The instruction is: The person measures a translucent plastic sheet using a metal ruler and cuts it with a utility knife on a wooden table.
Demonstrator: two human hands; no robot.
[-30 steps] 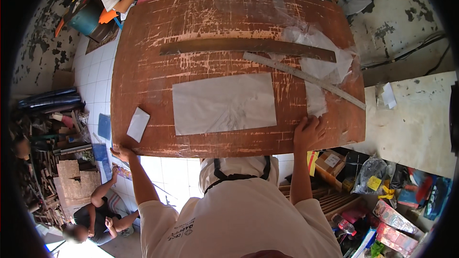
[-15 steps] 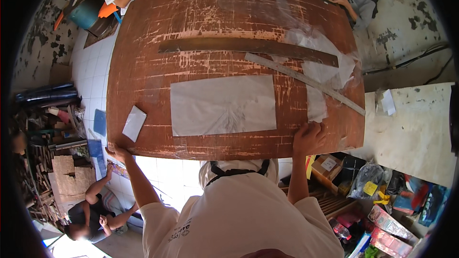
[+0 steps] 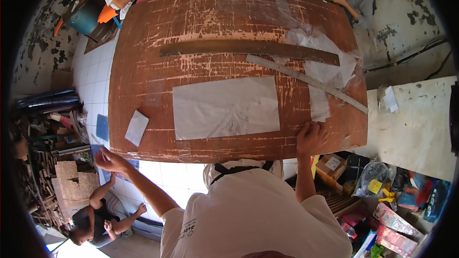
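Observation:
My left hand is in the air just off the left front corner of the worn red-brown table. Its fingers are loosely bent and apart, and I see nothing in them. On the tabletop near the front edge rests my right hand, fingers spread and slightly bent, just below a strip of clear plastic film. A pale rectangular sheet lies flat in front of me. To its left sits a small white pad-like rectangle. Further back are a long dark flat bar and a slanting metal ruler.
Crumpled plastic film covers the table's right side. Two people work at the far edge; another person sits on the floor at lower left. Scrap wood is piled left. A pale board and a cardboard box stand right.
My left hand has come off the table's left front corner and moved outward to the left. The right hand stays at nearly the same spot, and the view has shifted slightly.

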